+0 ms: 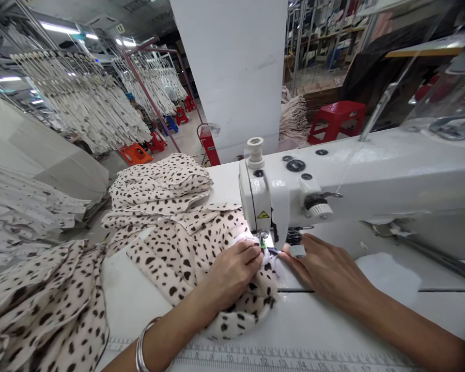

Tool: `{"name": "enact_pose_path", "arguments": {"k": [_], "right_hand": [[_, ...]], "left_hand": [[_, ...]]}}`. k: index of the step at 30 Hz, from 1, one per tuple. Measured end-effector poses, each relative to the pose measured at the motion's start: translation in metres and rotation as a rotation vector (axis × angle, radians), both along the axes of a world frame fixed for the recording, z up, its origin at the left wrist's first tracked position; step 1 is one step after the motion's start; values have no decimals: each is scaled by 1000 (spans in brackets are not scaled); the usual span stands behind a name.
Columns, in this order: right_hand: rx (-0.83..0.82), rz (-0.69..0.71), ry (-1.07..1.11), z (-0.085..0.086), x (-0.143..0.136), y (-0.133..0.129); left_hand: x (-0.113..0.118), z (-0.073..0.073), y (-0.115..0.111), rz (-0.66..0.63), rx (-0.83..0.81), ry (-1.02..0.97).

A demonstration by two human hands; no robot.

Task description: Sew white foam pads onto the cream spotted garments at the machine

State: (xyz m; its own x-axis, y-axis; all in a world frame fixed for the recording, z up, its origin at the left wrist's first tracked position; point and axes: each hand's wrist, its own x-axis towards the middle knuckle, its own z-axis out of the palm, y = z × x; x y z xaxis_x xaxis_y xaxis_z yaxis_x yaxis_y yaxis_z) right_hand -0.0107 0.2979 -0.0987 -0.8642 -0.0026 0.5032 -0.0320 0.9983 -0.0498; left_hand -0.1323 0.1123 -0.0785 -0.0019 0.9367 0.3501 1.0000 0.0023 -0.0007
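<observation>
Spotted cream fabric (189,248) lies bunched on the sewing machine's white bed, its edge reaching under the needle area. My left hand (236,271) is closed on this fabric just left of the presser foot (262,242), fingertips pinched together. On the other side, my right hand (325,263) reaches in under the head of the sewing machine (263,199). Its thumb and finger come together at a small dark pointed piece (273,251) beside the foot; what that is I cannot make out. Machine parts hide some of the right fingers.
More spotted fabric (158,181) is piled behind, and another heap (46,310) hangs at the left. A printed ruler (263,359) runs along the front edge. A white scrap (389,276) lies right of my hand. Beyond stand a white pillar (232,77) and a red stool (337,121).
</observation>
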Motion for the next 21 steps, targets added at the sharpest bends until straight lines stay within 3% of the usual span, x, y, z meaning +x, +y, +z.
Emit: {"name": "enact_pose_path", "arguments": {"k": [9,16,21], "right_hand": [[5,-31,43,-2,-5,0],[-32,63,52,8,8,10],[-108,109,-1,5,11,3]], "left_hand": [[-7,-1,1,19,-7,47],[-1,-3,0,-34,125,3],[4,-3,-4,15,144,-27]]}}
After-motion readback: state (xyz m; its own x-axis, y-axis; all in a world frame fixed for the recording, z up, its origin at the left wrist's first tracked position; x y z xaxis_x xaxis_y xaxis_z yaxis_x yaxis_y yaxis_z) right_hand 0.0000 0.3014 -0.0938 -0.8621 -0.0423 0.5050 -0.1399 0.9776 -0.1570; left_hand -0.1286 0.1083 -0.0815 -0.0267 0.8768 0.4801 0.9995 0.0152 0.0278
